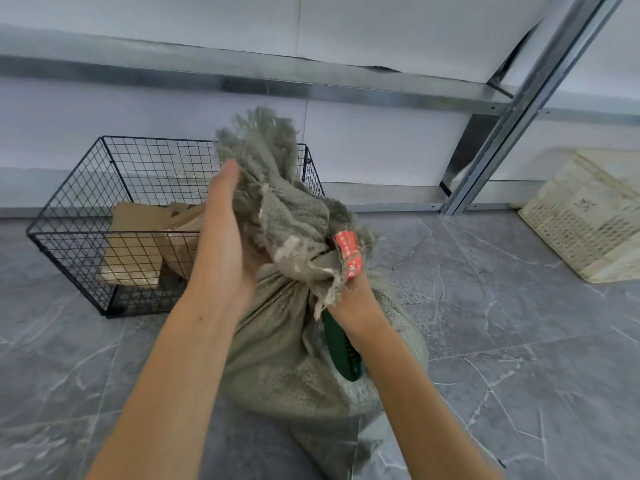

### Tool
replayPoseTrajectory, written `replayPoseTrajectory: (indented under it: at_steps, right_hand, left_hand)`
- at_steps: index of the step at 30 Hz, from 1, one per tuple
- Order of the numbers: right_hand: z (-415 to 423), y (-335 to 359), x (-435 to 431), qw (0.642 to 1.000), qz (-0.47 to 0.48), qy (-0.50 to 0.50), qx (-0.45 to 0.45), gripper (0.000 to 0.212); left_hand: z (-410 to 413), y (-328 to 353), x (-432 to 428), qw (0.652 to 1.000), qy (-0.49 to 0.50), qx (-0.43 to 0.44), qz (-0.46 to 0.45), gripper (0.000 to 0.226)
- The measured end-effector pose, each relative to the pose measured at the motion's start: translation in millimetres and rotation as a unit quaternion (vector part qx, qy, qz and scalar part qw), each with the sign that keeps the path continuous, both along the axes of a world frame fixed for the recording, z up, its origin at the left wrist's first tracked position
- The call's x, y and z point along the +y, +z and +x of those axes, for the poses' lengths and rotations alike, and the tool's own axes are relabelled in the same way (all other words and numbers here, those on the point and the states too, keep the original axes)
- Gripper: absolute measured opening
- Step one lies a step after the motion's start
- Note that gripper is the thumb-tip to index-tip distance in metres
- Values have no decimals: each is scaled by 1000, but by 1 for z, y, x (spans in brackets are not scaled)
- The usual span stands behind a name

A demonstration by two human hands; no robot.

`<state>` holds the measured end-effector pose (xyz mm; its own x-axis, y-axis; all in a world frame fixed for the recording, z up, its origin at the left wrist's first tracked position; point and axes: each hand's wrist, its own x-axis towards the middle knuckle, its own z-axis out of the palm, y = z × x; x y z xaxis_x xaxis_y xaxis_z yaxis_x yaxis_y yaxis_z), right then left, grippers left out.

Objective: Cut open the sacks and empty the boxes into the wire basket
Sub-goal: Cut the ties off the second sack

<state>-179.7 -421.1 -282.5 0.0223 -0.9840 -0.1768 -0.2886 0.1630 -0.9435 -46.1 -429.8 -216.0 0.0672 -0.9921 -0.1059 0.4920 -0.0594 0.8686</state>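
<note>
In the head view, a tied woven sack (294,341) was seen on the grey tiled floor (519,341), just right of the wire basket (69,230), where cardboard boxes (138,244) already lay. Its frayed top was bunched in the left hand (225,237); a green-handled cutter (341,348) was gripped by the right hand (349,299) at the red-taped neck (348,254). The cloth would best be kept taut, the blade drawn away from the fingers. A metal rack (519,105) and pale crate (588,220) were behind.
</note>
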Motion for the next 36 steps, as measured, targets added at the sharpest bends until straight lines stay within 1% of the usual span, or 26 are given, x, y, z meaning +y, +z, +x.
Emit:
replayPoseTrajectory:
  at_steps: [1,2,3,4,5,6,7,8,9,10,11,12,13,15,16,18,19,20,22,24,26,29,31,35,36]
  right_hand:
    - [0,1,-1,1000,-1,-14,-24,13]
    - [-1,1,-2,999,2,-27,-45,10]
    - [-1,1,-2,997,7,-41,-70,7]
    - [-2,2,-3,994,17,-54,-97,6]
    - [-4,4,-4,989,31,-68,-127,8]
    - [-6,3,-6,984,47,-84,-150,11]
    - [-8,5,-8,979,61,-96,-168,14]
    - [-10,6,-9,975,77,-105,-182,18]
    - [-12,6,-10,971,90,-111,-192,21]
    - [-14,7,-12,968,99,-116,-199,22]
    - [-16,8,-13,967,105,-119,-200,22]
    - [-17,8,-14,966,111,-120,-199,20]
    - [-19,9,-15,966,119,-118,-198,18]
    - [-24,14,-15,965,138,-104,-197,13]
    - [-27,16,-15,965,149,-91,-197,14]
    - [-32,22,-13,964,161,-68,-200,16]
    - [-33,25,-12,965,158,-61,-200,17]
    - [-33,26,-12,967,150,-54,-198,17]
    - [-30,27,-10,971,127,-39,-199,10]
    - [-27,29,-10,974,113,-20,-197,11]
    - [-25,31,-9,976,110,-4,-186,10]
    - [-24,35,-9,978,119,34,-171,6]
    - [-25,35,-8,978,126,59,-156,3]
    - [-33,34,-7,979,123,86,-137,10]
    - [-35,33,-7,980,121,79,-134,10]
  left_hand:
    - [7,-5,-2,997,37,-66,-10,47]
    - [13,-12,-6,990,83,-114,-5,45]
    - [18,-17,-10,984,119,-134,9,41]
    - [22,-23,-14,983,124,-134,25,34]
    - [24,-27,-17,985,103,-132,38,28]
    - [26,-32,-21,986,62,-147,47,28]
    - [28,-40,-24,979,2,-201,38,39]
    - [28,-49,-26,956,-81,-281,12,57]
    - [25,-58,-27,921,-173,-349,-9,79]
    - [20,-65,-24,882,-256,-395,-29,97]
    - [13,-71,-20,851,-307,-425,-38,104]
    - [6,-78,-18,835,-322,-444,-45,104]
    - [-1,-83,-17,830,-316,-457,-47,101]
    - [-15,-86,-13,822,-299,-482,-50,86]
    - [-20,-84,-10,813,-290,-502,-50,83]
    - [-28,-85,-6,780,-270,-562,-57,92]
    - [-33,-89,-5,770,-257,-581,-60,98]
    - [-37,-90,-3,769,-240,-589,-64,100]
    - [-42,-93,-2,787,-190,-581,-81,94]
    - [-45,-93,-1,821,-144,-545,-89,67]
    - [-46,-90,0,852,-104,-507,-75,40]
    - [-45,-93,-3,889,-28,-453,-64,15]
    - [-45,-95,-5,897,-5,-440,-53,16]
    - [-38,-108,-11,899,-20,-436,-38,37]
    - [-36,-112,-13,900,-20,-434,-31,37]
